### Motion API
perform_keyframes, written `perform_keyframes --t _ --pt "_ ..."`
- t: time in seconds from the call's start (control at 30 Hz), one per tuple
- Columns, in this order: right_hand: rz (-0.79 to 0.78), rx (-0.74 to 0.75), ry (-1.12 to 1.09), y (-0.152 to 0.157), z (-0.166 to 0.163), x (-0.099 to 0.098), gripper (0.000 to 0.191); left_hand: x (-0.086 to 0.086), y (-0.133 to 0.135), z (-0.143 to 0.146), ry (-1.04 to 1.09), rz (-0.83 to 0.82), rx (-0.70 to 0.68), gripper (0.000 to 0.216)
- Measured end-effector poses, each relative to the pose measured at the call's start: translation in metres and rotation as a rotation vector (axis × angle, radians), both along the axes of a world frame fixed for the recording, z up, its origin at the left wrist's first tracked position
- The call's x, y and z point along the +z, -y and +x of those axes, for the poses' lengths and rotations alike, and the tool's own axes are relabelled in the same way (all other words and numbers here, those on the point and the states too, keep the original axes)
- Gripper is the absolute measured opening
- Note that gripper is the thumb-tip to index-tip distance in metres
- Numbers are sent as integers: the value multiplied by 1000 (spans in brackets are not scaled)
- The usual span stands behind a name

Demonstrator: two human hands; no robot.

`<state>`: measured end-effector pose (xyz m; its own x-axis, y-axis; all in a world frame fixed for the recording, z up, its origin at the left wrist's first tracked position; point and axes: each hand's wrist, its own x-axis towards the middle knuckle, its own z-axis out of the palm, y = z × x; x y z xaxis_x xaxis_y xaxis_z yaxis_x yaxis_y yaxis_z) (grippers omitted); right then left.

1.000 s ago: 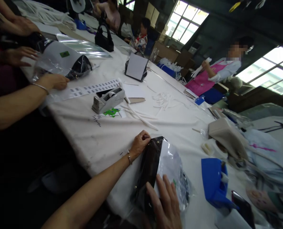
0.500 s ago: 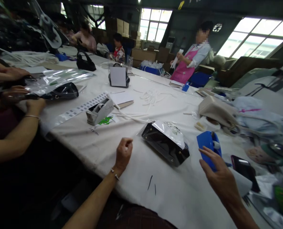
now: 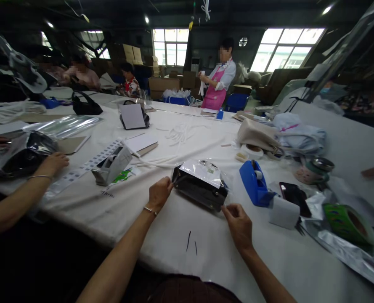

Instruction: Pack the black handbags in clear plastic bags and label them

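Observation:
A black handbag in a clear plastic bag [image 3: 200, 185] lies on the white table [image 3: 161, 235] in front of me. My left hand [image 3: 158, 194] is closed and pinches the bag's left end. My right hand [image 3: 239, 223] is closed in a pinch at the bag's lower right corner; what it pinches is too small to name. A blue tape dispenser [image 3: 253, 183] stands just right of the bag.
A grey tape dispenser [image 3: 111, 165] and a label strip [image 3: 86, 165] lie to the left, near another person's hand [image 3: 52, 163] on a bagged handbag [image 3: 22, 153]. A phone [image 3: 295, 196], tape roll [image 3: 347, 220], beige bag [image 3: 258, 134] sit right. A person in a pink apron [image 3: 220, 80] stands far back.
The view swung right and levelled. My left hand moved from the table onto the bag's left end, and my right hand came back from the blue dispenser to the bag's right corner.

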<state>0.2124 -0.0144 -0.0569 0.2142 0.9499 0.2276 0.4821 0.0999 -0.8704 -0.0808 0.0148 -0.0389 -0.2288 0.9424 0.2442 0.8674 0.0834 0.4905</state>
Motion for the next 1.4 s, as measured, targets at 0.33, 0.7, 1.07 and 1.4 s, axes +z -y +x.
perform_keyframes --t 0.33,0.7,1.07,1.4 --pt "370 98 225 -31 7 -14 24 7 44 45 -294 -107 -178 14" --pt "-90 160 -122 -65 32 -4 40 7 31 14 -171 -6 -345 11" --pt "-128 251 -165 -94 35 -8 47 -7 -12 13 177 354 -357 96" --pt "-150 264 -154 -101 31 -2 55 -6 -7 37 -52 385 -203 77"
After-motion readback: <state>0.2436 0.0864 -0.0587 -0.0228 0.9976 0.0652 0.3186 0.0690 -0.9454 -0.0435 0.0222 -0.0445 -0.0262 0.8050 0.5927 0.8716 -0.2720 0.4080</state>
